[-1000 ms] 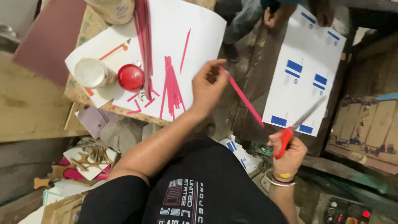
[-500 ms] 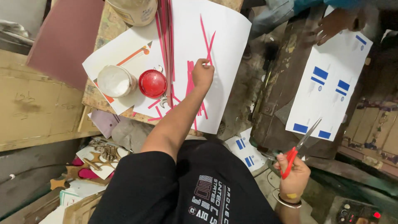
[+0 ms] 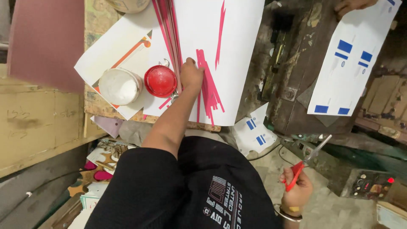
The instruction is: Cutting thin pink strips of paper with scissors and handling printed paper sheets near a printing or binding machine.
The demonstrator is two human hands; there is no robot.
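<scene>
My left hand [image 3: 190, 73] reaches forward onto a white sheet [image 3: 237, 51] and rests, fingers curled down, on a heap of short pink paper strips [image 3: 208, 87]. A bundle of long pink strips [image 3: 168, 34] lies right beside it. Whether the fingers grip a strip is hidden. My right hand [image 3: 296, 191] hangs low at my side, closed on red-handled scissors [image 3: 306, 164] with the blades pointing up and right.
A red round lid [image 3: 160, 80] and a white tub [image 3: 120, 87] stand just left of my left hand. A white sheet with blue rectangles [image 3: 352, 55] lies to the right, another person's hand [image 3: 352, 5] at its top. A maroon board [image 3: 42, 42] is far left.
My left hand carried a pink strip from mid-air to the heap on the white sheet and now rests there. The right hand with the scissors dropped lower.
</scene>
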